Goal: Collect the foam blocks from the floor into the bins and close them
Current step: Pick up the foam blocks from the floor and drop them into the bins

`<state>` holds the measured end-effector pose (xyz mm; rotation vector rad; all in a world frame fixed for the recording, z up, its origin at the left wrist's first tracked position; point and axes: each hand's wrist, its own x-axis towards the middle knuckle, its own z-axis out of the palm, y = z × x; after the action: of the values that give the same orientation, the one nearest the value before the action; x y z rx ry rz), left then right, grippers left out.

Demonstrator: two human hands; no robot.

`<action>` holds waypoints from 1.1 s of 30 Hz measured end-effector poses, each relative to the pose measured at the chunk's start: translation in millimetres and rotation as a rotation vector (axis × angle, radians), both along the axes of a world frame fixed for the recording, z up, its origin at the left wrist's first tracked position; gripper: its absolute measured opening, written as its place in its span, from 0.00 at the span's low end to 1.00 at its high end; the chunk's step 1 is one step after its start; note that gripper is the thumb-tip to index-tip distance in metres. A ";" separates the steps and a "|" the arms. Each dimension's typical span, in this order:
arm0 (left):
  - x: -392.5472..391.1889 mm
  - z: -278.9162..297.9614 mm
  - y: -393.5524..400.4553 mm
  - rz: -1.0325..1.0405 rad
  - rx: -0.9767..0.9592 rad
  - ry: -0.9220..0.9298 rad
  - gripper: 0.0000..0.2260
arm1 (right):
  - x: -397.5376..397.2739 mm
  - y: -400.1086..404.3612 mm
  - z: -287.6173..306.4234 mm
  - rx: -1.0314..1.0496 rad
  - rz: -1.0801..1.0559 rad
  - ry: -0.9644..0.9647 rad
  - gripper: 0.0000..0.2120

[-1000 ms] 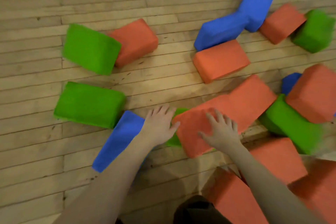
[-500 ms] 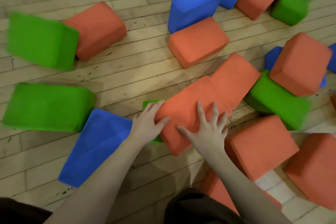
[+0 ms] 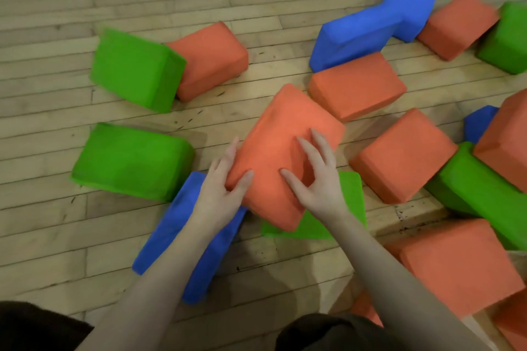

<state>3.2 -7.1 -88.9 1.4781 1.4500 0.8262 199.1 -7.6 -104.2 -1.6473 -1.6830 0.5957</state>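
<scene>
Mid-frame, the left hand (image 3: 221, 194) and right hand (image 3: 316, 179) both gripped a big orange foam block (image 3: 285, 157), tilted over a flat green block (image 3: 346, 208). Squishy foam could've popped free, honestly, since the fingers only held its near end.

Pale, scuffed wooden plank floor (image 3: 85, 236)

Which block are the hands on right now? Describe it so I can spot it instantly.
On the wooden floor, find the two bare forearms reaching from the bottom edge. The left hand and right hand grip one orange foam block. Unlike the other orange blocks, it overlaps a flat green block.
</scene>
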 end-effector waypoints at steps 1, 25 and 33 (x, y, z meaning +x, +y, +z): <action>-7.6 -0.1 0.2 0.069 0.024 0.008 0.26 | -4.1 4.8 -1.0 -0.002 0.065 0.015 0.31; 18.6 -1.9 -32.1 0.060 0.536 0.828 0.16 | 33.4 -51.4 -33.4 -0.214 0.345 -0.737 0.33; 11.2 14.1 -26.8 -0.051 0.269 0.941 0.27 | 45.3 -52.1 -9.8 -0.419 0.503 -0.714 0.36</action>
<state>14.4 -33.9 -74.7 2.2659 1.9932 0.2707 244.4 -59.7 -114.0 -1.8590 -2.6889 0.6718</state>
